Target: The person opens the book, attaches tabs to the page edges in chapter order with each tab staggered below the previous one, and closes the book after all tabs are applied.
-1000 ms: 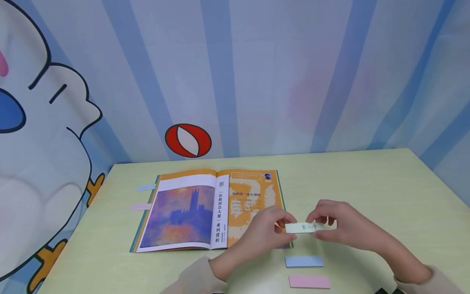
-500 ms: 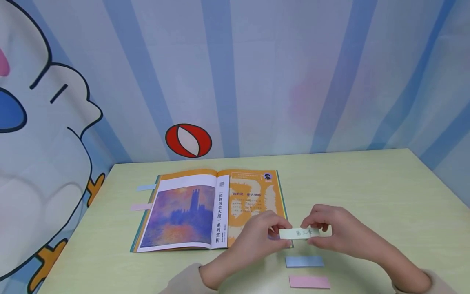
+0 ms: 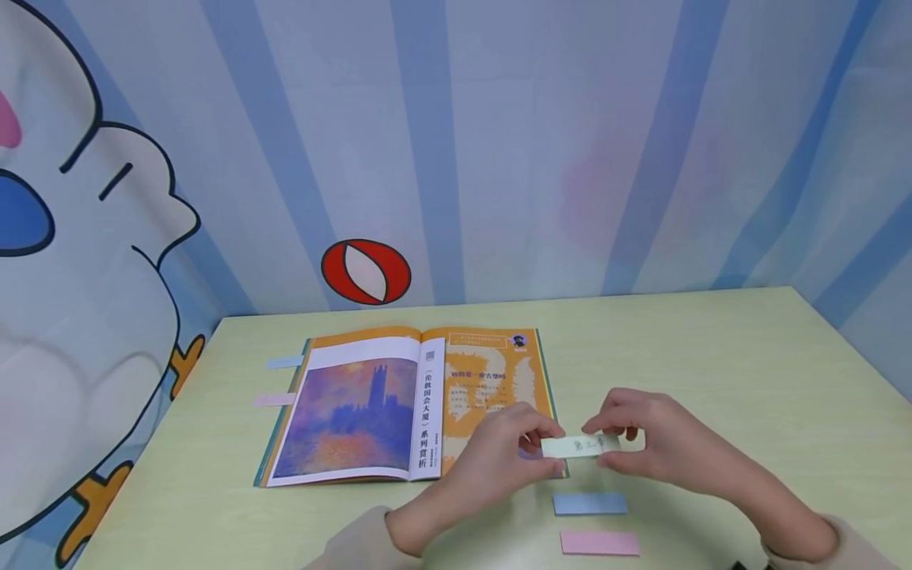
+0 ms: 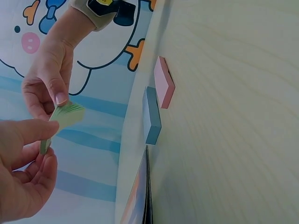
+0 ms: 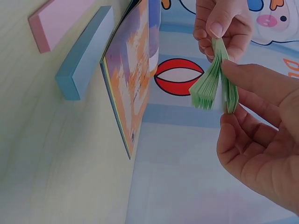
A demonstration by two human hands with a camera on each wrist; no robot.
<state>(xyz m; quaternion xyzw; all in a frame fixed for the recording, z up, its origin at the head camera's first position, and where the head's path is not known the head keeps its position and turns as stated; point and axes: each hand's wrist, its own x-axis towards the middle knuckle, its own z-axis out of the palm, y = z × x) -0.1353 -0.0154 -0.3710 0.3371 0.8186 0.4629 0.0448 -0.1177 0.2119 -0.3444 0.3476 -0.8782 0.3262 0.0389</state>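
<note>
A green sticky note pad [image 3: 574,447] with handwriting on its top sheet is held above the table, near the lower right corner of an open book [image 3: 363,419]. My left hand [image 3: 502,451] pinches the pad's left end between thumb and fingers. At the other end, my right hand [image 3: 655,439] pinches it too. In the right wrist view the pad's sheets [image 5: 204,92] fan apart, with some sheets between my right thumb and fingers and the others splayed loose.
Below the hands lie a blue sticky note pad [image 3: 590,503] and a pink one [image 3: 600,543] on the table [image 3: 712,356]. A blue tab [image 3: 285,362] and a pink tab [image 3: 274,400] stick out from the book's left edge. A printed curtain [image 3: 492,158] hangs behind.
Both hands have shifted slightly left with the green sticky note pad, dipping and then rising a little. The book and the other pads stay put.
</note>
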